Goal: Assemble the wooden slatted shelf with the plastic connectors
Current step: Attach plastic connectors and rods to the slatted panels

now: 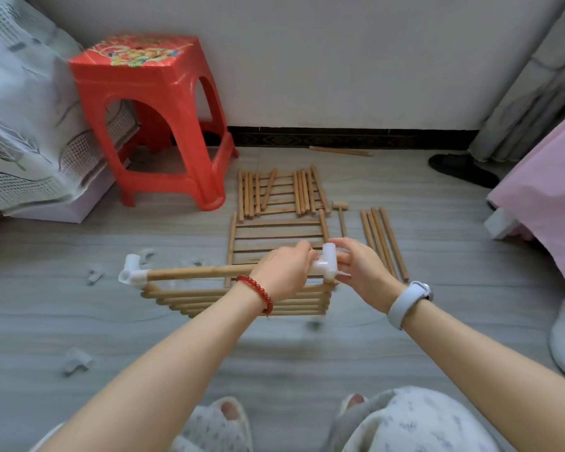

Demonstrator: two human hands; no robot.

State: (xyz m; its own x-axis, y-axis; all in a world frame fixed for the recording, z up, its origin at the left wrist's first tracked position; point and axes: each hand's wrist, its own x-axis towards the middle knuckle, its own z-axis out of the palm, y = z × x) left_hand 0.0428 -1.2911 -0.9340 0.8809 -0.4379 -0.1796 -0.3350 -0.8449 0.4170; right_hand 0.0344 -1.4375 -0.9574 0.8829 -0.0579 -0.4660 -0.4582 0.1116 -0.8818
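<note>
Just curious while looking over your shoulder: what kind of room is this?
Most likely a bedroom at home. A pink bedcover hangs at the right, a curtain falls beside it, and a red plastic stool stands on the wood-look floor.

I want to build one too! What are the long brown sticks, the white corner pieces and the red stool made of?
The long brown sticks look like wood or bamboo: tan, matte, faintly grained. The white corner pieces look like plastic: smooth, slightly see-through, moulded into tubes. The red stool looks like moulded plastic too: glossy, one piece, with a printed picture on top.
</note>
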